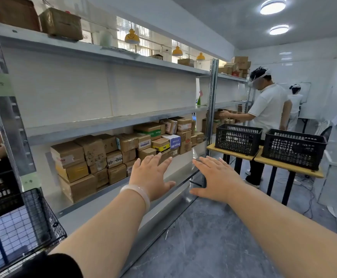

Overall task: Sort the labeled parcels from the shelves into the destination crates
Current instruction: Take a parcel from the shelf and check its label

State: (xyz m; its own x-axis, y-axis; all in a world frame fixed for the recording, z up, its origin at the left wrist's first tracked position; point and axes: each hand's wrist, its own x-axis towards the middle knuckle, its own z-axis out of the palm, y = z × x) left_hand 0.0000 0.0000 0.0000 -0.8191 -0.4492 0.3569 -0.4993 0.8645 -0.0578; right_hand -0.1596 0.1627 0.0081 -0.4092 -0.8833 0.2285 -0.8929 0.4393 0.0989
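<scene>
Several brown cardboard parcels (95, 157) with labels are stacked on the lower shelf (95, 196) of a metal rack. My left hand (150, 175) reaches out flat in front of that shelf, fingers straight and spread, a pale bangle on its wrist, holding nothing. My right hand (215, 177) is stretched out beside it to the right, also flat and empty, near the rack's upright post (211, 109). Two black plastic crates (237, 138) (293, 148) stand on yellow-topped tables (287, 167) at the right.
A black wire basket (21, 221) sits at the lower left. A person in white (267, 109) handles boxes at the far shelf; another person stands behind. More boxes (61, 23) lie on the top shelf. Grey floor (213, 237) runs along the rack.
</scene>
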